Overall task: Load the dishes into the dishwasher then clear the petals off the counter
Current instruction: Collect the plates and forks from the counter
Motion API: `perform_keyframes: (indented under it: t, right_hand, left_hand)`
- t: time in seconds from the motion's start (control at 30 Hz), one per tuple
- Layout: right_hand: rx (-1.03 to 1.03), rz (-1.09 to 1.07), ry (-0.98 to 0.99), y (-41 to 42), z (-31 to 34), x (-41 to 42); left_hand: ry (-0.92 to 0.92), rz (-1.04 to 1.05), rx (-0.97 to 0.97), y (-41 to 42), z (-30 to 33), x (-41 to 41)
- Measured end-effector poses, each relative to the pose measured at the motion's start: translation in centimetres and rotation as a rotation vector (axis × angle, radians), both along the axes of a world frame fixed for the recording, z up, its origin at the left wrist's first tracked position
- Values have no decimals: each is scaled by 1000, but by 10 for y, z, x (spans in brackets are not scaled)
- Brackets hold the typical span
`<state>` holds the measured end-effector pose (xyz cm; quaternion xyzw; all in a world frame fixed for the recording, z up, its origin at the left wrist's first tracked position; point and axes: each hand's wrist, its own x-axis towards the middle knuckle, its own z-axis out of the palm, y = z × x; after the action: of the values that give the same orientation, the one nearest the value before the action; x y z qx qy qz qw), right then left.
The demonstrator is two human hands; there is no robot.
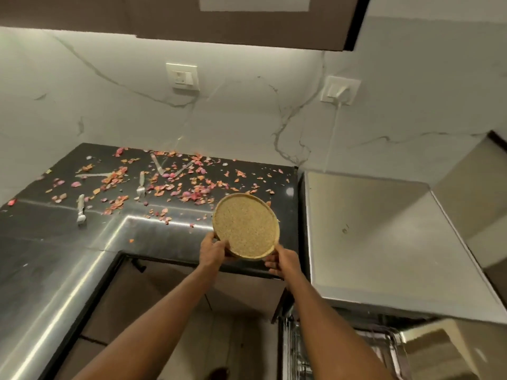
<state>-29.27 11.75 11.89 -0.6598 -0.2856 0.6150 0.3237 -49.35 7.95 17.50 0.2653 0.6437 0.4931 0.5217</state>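
Head view shows both hands raising a round tan plate (246, 225) tilted above the near edge of the dark tabletop (55, 259): the left hand (212, 249) grips its lower left rim, while the right hand (281, 262) seems to cup the lower right rim, fingers partly hidden. Pink and orange petals (175, 185) lie scattered behind it among cutlery (140, 185), and a dishwasher rack (301, 352) shows below right.
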Motion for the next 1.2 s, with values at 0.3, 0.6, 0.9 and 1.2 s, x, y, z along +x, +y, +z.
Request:
perform_keyframes:
  t: [0.3, 0.6, 0.9, 1.2]
  right_hand:
    - [124, -507, -99, -86, -28, 79]
    - [32, -929, -69, -222, -35, 116]
    - [-6, -1097, -6, -287, -45, 165]
    - [-32, -1134, 5, -309, -61, 217]
  left_hand:
    - [-203, -502, -161, 18, -25, 85]
    - [-53, -918, -292, -27, -58, 184]
    - [91, -1150, -363, -60, -71, 273]
    - [144, -1245, -389, -77, -86, 335]
